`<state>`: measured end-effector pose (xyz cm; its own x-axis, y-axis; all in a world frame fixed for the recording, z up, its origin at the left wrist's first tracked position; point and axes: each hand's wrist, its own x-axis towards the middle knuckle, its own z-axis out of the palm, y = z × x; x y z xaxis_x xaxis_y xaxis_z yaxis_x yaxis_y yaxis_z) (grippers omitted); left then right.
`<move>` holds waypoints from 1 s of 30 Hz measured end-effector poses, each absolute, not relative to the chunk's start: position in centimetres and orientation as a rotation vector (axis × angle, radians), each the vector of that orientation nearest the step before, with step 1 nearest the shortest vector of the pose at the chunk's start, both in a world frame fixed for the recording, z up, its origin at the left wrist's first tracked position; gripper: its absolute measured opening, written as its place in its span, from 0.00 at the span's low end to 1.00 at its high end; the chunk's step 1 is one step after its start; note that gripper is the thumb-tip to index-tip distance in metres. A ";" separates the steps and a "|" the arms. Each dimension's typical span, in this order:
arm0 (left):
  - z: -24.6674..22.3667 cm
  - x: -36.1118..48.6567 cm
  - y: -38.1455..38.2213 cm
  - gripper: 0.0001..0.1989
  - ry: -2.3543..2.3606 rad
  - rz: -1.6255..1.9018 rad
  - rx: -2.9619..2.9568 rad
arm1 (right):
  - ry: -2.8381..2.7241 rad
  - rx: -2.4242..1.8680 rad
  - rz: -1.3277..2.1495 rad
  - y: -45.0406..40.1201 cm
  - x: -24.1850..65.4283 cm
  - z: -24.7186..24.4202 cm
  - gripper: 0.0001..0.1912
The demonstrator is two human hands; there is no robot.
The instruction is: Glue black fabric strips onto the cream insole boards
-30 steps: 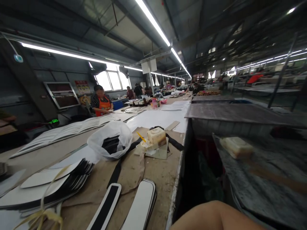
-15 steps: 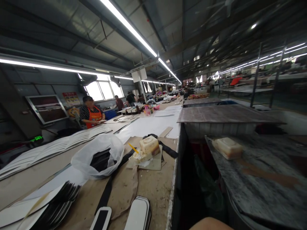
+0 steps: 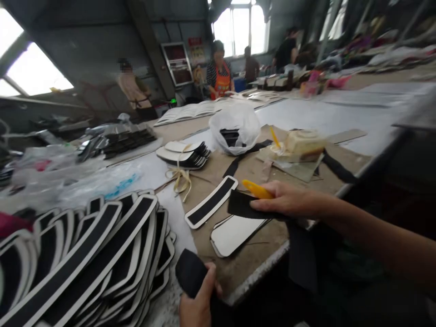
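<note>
My left hand [image 3: 199,297], low in the middle of the head view, is closed on a black strip [image 3: 190,272] by the table's front edge. Farther right, my right hand [image 3: 282,197] pinches another black strip end [image 3: 241,204] and also grips a yellow-handled tool [image 3: 257,189], whose working end is hidden. Black material [image 3: 301,259] hangs below this hand; I cannot tell whether both ends belong to one strip. Under the right hand lie rounded white pieces [image 3: 235,234] in a small stack. Beside them is a white-rimmed piece with a black middle [image 3: 211,202].
A big pile of black-and-white curved pieces [image 3: 112,259] fills the lower left. Behind are a tied bundle [image 3: 184,154], a plastic bag [image 3: 235,122] of black pieces and a stained yellowish block [image 3: 304,143] beside a yellow stick [image 3: 274,136]. People stand beyond the table.
The view has swung left and down. Both hands now show, holding black strip and a yellow-handled tool; earlier only a bit of bare skin showed at the bottom edge.
</note>
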<state>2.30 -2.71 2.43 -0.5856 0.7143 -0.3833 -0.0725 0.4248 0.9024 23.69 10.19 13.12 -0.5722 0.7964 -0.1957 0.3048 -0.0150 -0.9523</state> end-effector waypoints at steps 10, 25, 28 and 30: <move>3.1 2.6 0.9 0.18 1.575 1.193 0.362 | -2.650 -1.167 1.374 14.3 20.5 8.5 0.12; 2.3 2.3 2.8 0.13 1.624 1.079 0.386 | -3.066 -1.160 1.298 16.7 16.5 5.5 0.18; 1.9 2.5 2.9 0.14 1.661 1.077 0.394 | -3.108 -1.156 1.220 16.6 16.4 5.4 0.18; 1.7 2.7 3.0 0.14 1.675 1.078 0.398 | -3.137 -1.158 1.171 16.4 16.3 5.4 0.18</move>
<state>2.66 3.02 1.72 -0.3894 0.7087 -0.5883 -0.2419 0.5376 0.8078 16.25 16.43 5.39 -0.7154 0.4267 -0.5533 0.6849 0.5849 -0.4345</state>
